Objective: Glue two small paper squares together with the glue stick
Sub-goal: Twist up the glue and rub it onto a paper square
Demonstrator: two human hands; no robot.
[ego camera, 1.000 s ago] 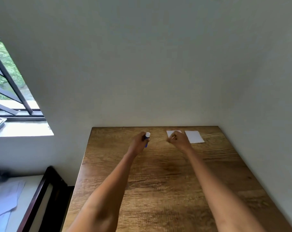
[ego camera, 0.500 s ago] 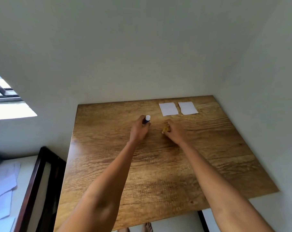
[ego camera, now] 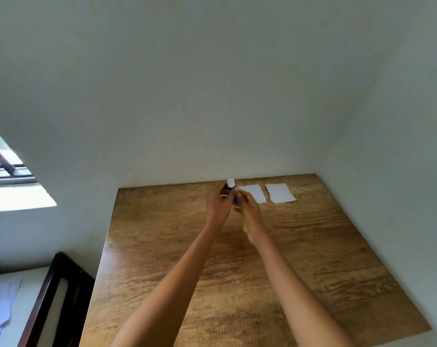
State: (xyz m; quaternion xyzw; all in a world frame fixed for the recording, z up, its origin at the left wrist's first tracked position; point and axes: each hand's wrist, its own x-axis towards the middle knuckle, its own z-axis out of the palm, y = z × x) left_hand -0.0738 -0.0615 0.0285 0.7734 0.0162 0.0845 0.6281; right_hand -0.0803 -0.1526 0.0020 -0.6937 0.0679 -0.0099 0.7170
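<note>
Head view. Hard to make out: the glue stick (ego camera: 231, 190) is mostly covered by both hands; only its white tip and a strip of blue body show between them. A small yellow object (ego camera: 245, 228) peeks out under the right wrist on the bench; what it is cannot be told. The left paper square (ego camera: 253, 193) has its near left corner hidden behind the right hand. Both forearms are cut off by the bottom of the frame. The near edge of the bench (ego camera: 312, 271) is also out of frame.

Hands: left hand (ego camera: 218, 204) raised above the bench, fingers (ego camera: 223, 191) curled round the glue stick body, stick upright with the white tip up. Right hand (ego camera: 250, 211) meets it from the right, fingers curled and pinching the lower blue part of the stick. Whether the right hand also holds anything else cannot be told. Both hands sit touching one another, near the far edge of the bench, about mid-width.

Papers: two white squares lie flat side by side near the far right corner, a narrow gap between them, the right paper square (ego camera: 280, 193) closest to the right edge. Both apart from the glue stick.

Room: bare wood runs from the hands toward the near edge and toward the left edge. Walls stand against the far and right edges. Left of the bench, a dark wooden frame (ego camera: 49, 301) and a window (ego camera: 4, 166) higher up.
</note>
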